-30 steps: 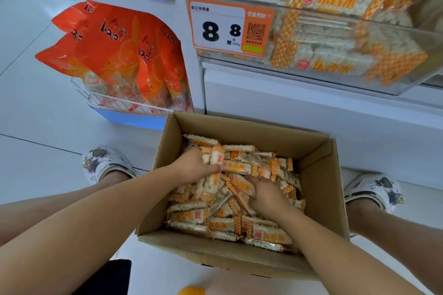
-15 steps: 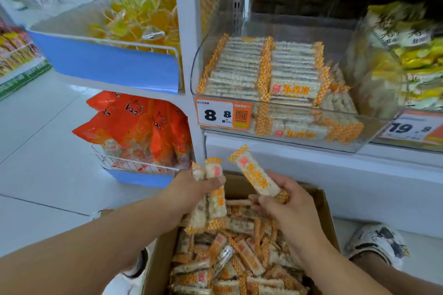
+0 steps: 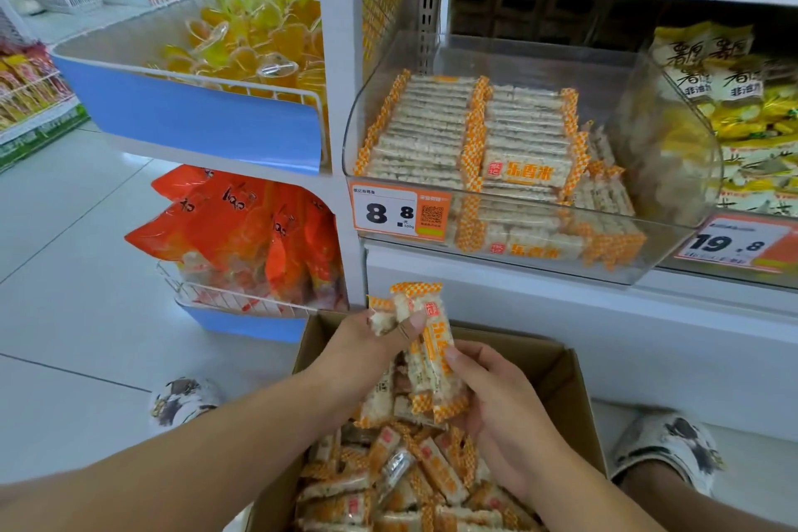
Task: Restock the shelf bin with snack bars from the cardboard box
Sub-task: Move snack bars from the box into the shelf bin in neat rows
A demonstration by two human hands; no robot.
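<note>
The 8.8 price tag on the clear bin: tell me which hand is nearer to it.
Left. The left hand grips snack bars just below the 8.8 price tag; the right hand holds the same bundle lower and further right.

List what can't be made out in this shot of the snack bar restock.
- Head view: how many snack bars are held; left hand and right hand cover the bundle.
- Cardboard box: its near end is cut off by the bottom edge; the arms cover part.
- Clear bin: rear rows blurred by glare on the wall.
- Price tag: small print too small to read.
</note>
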